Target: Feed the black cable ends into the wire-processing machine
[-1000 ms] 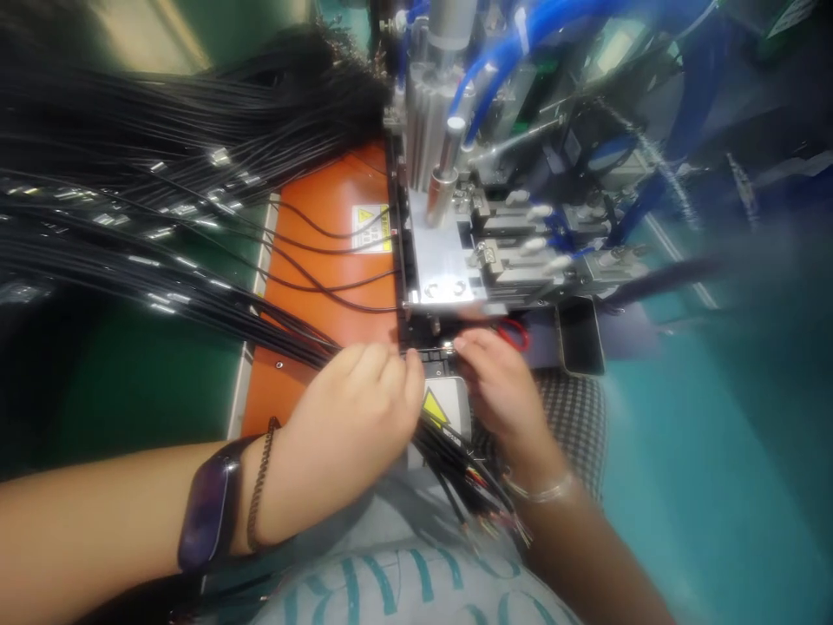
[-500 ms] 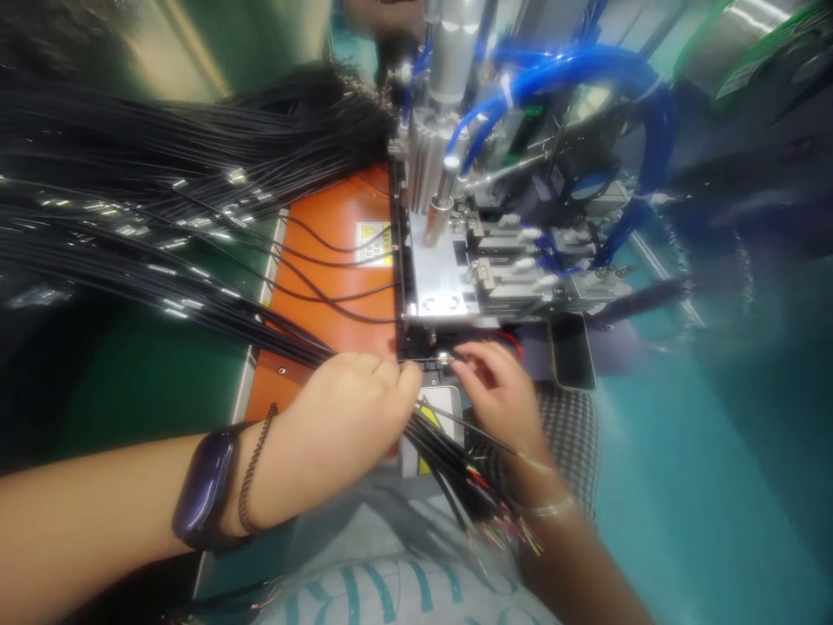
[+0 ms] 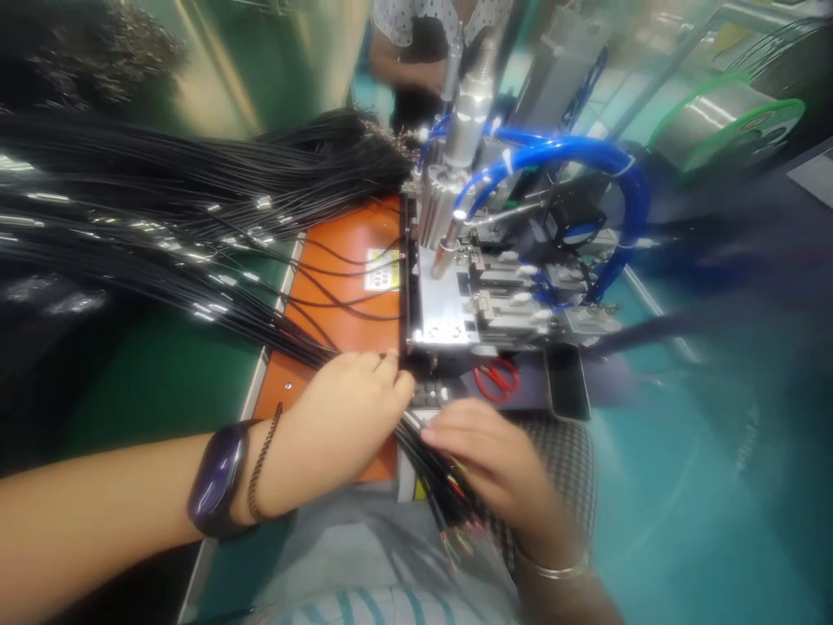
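The left hand [image 3: 344, 408] is curled shut around black cables [image 3: 273, 334] at the front edge of the machine [image 3: 442, 321]. The right hand [image 3: 488, 456], fingers together, lies over the coloured cable ends [image 3: 455, 516]; any pinch is hidden. The cables are too many to count. One scissors [image 3: 495, 380] and one phone [image 3: 566, 382] lie just beside the machine's front.

green workbench [image 3: 149, 391], orange panel [image 3: 331, 234], black cables [image 3: 162, 174]

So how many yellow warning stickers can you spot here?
2: one sticker on the orange panel, another partly hidden beside the right hand; others may be out of sight.
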`<move>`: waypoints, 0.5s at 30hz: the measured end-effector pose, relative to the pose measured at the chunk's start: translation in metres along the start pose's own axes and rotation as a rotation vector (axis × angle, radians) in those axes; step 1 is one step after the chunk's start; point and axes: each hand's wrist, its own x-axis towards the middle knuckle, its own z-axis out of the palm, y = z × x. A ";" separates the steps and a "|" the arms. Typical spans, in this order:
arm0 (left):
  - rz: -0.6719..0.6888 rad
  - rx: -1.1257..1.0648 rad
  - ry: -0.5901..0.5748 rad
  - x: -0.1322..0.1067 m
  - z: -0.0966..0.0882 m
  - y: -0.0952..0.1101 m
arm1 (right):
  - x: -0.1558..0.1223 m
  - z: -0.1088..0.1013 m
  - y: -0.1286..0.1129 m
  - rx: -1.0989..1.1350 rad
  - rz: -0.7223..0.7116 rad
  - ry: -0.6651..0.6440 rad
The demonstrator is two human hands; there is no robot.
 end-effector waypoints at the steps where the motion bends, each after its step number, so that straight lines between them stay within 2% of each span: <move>1: -0.006 0.021 0.017 0.001 0.001 -0.002 | 0.002 0.002 0.002 -0.022 0.007 -0.002; 4: -0.003 0.032 0.072 0.002 0.002 -0.005 | 0.009 0.005 0.006 -0.093 0.052 0.104; 7: 0.109 -0.007 0.184 0.002 0.000 -0.004 | 0.015 0.006 0.007 -0.113 0.095 0.205; 9: 0.194 -0.033 0.286 0.001 0.002 -0.003 | 0.017 0.008 0.008 -0.055 0.107 0.242; 12: 0.252 -0.107 0.404 0.000 0.007 -0.003 | 0.018 0.015 0.008 0.050 0.136 0.338; 15: 0.285 -0.200 0.426 -0.002 0.012 -0.005 | 0.017 0.022 0.008 0.095 0.193 0.468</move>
